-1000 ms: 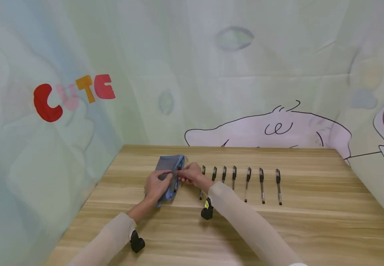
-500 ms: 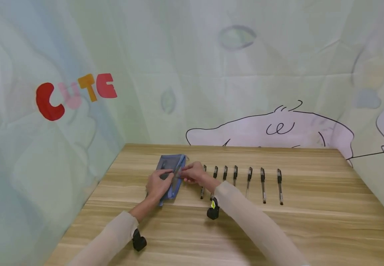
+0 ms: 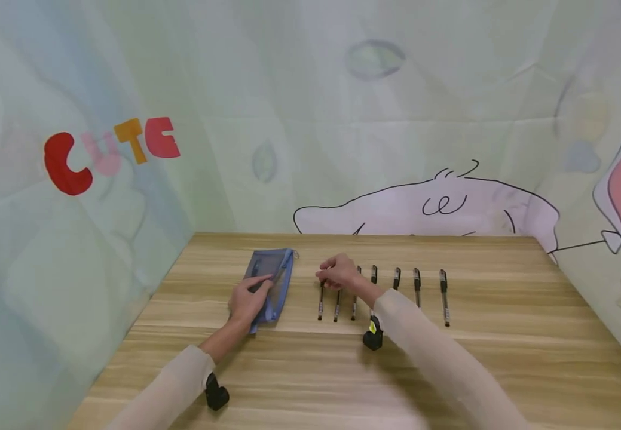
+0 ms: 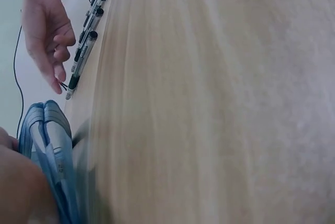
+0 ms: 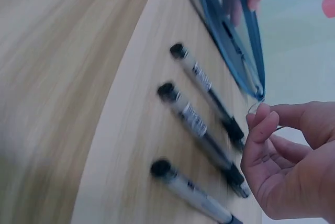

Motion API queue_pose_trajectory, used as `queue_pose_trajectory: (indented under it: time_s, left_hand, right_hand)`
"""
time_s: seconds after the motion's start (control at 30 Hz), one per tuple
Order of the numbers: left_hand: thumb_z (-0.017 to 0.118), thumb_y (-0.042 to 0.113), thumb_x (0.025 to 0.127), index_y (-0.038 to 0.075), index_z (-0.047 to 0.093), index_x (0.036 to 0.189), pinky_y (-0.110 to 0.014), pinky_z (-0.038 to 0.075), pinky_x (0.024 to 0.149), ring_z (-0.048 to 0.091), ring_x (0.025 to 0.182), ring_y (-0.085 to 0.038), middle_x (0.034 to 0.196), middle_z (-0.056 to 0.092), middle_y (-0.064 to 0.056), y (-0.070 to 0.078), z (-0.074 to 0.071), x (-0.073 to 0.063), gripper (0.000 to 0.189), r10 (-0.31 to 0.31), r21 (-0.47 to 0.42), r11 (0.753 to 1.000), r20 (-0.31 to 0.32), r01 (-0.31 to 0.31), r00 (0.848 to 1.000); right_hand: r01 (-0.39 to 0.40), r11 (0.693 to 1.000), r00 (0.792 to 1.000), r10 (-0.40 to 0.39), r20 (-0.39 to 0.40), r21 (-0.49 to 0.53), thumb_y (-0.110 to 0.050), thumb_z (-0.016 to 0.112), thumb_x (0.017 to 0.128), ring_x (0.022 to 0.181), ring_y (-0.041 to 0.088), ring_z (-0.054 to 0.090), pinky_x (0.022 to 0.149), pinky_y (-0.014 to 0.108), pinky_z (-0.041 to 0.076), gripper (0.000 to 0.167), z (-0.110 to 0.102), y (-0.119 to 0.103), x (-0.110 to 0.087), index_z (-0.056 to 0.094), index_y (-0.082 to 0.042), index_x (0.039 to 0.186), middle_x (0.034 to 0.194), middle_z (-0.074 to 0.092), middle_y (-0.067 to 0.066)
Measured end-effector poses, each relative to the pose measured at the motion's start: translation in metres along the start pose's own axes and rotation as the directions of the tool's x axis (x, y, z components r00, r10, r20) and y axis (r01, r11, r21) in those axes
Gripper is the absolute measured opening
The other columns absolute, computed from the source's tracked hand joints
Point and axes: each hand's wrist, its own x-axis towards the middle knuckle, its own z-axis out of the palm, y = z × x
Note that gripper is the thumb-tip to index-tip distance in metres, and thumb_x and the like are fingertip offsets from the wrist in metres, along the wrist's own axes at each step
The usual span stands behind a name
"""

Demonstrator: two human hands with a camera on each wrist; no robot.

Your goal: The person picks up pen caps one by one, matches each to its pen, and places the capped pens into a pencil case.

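Note:
A blue mesh zip pouch point(image 3: 284, 286) lies on the left of the table, its zipped side parted. My left hand point(image 3: 248, 301) grips its edge between thumb and fingers; the pouch point(image 4: 52, 145) gapes in the left wrist view. Through the mesh a dark pen shape point(image 5: 233, 33) shows in the right wrist view. My right hand point(image 3: 339, 272) hovers over the tops of the leftmost pens, fingers loosely bent and apart from them. The leftmost pen point(image 3: 320, 306) is clear-barrelled with a black cap; the hand partly covers it. No pen shows between the right fingers point(image 5: 261, 130).
Several matching pens, among them the far right pen point(image 3: 444, 298), lie in a row right of the pouch. The wooden table point(image 3: 299, 370) meets a printed cloth backdrop point(image 3: 235, 179) at its back and sides.
My right hand has left the pouch opening and moved right to above the leftmost pens; the pen at its fingers is now gone from them. My left hand stays on the pouch.

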Motion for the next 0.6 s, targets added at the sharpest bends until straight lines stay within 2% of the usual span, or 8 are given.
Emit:
queue_pose_trajectory:
  time_s: [0.07, 0.17, 0.23, 0.33, 0.43, 0.47, 0.57, 0.6]
  left_hand:
    - [0.070, 0.028, 0.090, 0.017, 0.078, 0.118, -0.052, 0.036, 0.120, 0.055, 0.136, -0.032, 0.136, 0.068, -0.011, 0.0002, -0.0010, -0.0004, 0.031, -0.002, -0.008, 1.000, -0.005, 0.002, 1.000]
    - [0.070, 0.029, 0.091, 0.017, 0.078, 0.119, -0.052, 0.033, 0.122, 0.054, 0.137, -0.032, 0.136, 0.068, -0.010, 0.0004, -0.0018, -0.0003, 0.031, -0.008, -0.008, 1.000, -0.002, 0.008, 1.000]
    - [0.070, 0.029, 0.091, 0.017, 0.077, 0.119, -0.053, 0.031, 0.122, 0.053, 0.138, -0.033, 0.136, 0.068, -0.010, 0.0002, -0.0018, 0.0000, 0.031, -0.006, -0.004, 1.000, 0.002, 0.006, 1.000]
    - [0.070, 0.028, 0.091, 0.016, 0.077, 0.119, -0.053, 0.029, 0.123, 0.053, 0.137, -0.032, 0.136, 0.068, -0.010, 0.0003, -0.0009, 0.0000, 0.031, 0.002, -0.001, 1.000, 0.004, -0.002, 1.000]
    - [0.070, 0.028, 0.091, 0.016, 0.078, 0.118, -0.053, 0.029, 0.122, 0.054, 0.137, -0.032, 0.135, 0.069, -0.010, 0.0007, 0.0005, -0.0006, 0.030, 0.014, 0.009, 1.000, 0.002, -0.014, 1.000]
    - [0.070, 0.029, 0.091, 0.016, 0.078, 0.118, -0.053, 0.029, 0.122, 0.054, 0.137, -0.032, 0.135, 0.069, -0.010, 0.0010, 0.0007, -0.0010, 0.030, 0.015, 0.012, 1.000, 0.002, -0.015, 1.000]
    - [0.070, 0.030, 0.092, 0.016, 0.078, 0.118, -0.053, 0.028, 0.123, 0.054, 0.137, -0.032, 0.135, 0.069, -0.010, 0.0017, 0.0023, -0.0018, 0.031, 0.015, 0.018, 1.000, 0.007, -0.015, 1.000]
    - [0.070, 0.030, 0.092, 0.016, 0.078, 0.118, -0.053, 0.027, 0.123, 0.054, 0.136, -0.032, 0.135, 0.069, -0.010, 0.0018, 0.0026, -0.0020, 0.031, 0.016, 0.019, 1.000, 0.009, -0.016, 1.000]
  right_hand:
    - [0.025, 0.998, 1.000, -0.025, -0.006, -0.059, -0.006, 0.066, 0.098, 0.054, 0.008, 0.055, 0.047, 0.017, 0.045, 0.026, -0.0021, 0.0025, -0.0010, 0.068, 0.009, 0.119, 0.077, 0.072, 0.010]
    - [0.049, 0.987, 0.999, -0.050, -0.002, -0.152, -0.007, 0.069, 0.096, 0.049, 0.008, 0.053, 0.045, 0.016, 0.044, 0.013, -0.0032, 0.0042, -0.0019, 0.073, 0.005, 0.096, 0.061, 0.063, 0.002]
    - [0.054, 0.978, 0.999, -0.054, 0.006, -0.200, -0.008, 0.071, 0.095, 0.048, 0.007, 0.053, 0.045, 0.015, 0.045, 0.017, -0.0026, 0.0049, -0.0020, 0.069, 0.000, 0.080, 0.056, 0.059, 0.000]
    - [0.042, 0.966, 0.999, -0.042, 0.006, -0.256, -0.010, 0.075, 0.092, 0.048, 0.007, 0.055, 0.045, 0.014, 0.045, 0.024, -0.0012, 0.0041, -0.0022, 0.063, -0.004, 0.073, 0.055, 0.058, -0.002]
    - [0.019, 0.954, 1.000, -0.023, -0.009, -0.299, -0.010, 0.078, 0.090, 0.046, 0.007, 0.054, 0.044, 0.015, 0.042, 0.016, 0.0008, 0.0027, -0.0020, 0.068, 0.002, 0.085, 0.054, 0.058, -0.002]
    - [0.013, 0.950, 1.000, -0.020, -0.019, -0.312, -0.010, 0.079, 0.089, 0.046, 0.007, 0.054, 0.044, 0.015, 0.043, 0.019, 0.0016, 0.0021, -0.0017, 0.070, 0.005, 0.095, 0.053, 0.058, -0.002]
    - [0.003, 0.943, 0.999, -0.018, -0.041, -0.334, -0.010, 0.081, 0.087, 0.044, 0.006, 0.054, 0.044, 0.016, 0.047, 0.043, 0.0044, 0.0022, 0.0000, 0.066, 0.009, 0.122, 0.052, 0.058, -0.002]
    - [0.003, 0.941, 0.999, -0.018, -0.042, -0.339, -0.010, 0.081, 0.087, 0.044, 0.005, 0.053, 0.045, 0.016, 0.049, 0.047, 0.0053, 0.0026, 0.0010, 0.064, 0.010, 0.126, 0.052, 0.058, -0.003]
